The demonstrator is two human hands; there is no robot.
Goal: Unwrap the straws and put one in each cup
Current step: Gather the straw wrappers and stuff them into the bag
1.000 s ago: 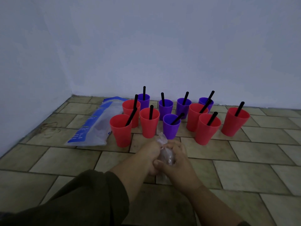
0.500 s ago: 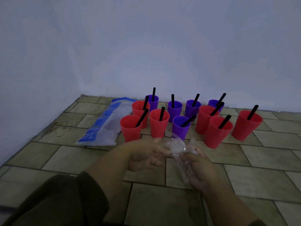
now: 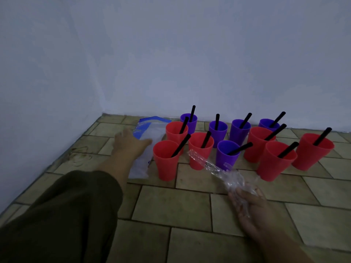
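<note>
Eleven cups (image 3: 165, 166), each with straw (image 3: 181, 145), centre. Left grip (image 3: 131, 143), fingers straight, on bag (image 3: 152, 128). Right grip (image 3: 250, 205) clamped on wrappers (image 3: 232, 177).

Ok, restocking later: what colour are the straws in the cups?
The straws are black, seen best in the head view.

Left hand (image 3: 130, 143) outstretched (right hand (image 3: 252, 207) curled)

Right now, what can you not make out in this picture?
Head view only.
Bag: print too blurred to read; left hand covers part.
Straws: lower ends hidden inside the cups.
Clear wrappers in right hand: crumpled, their number unclear.
</note>
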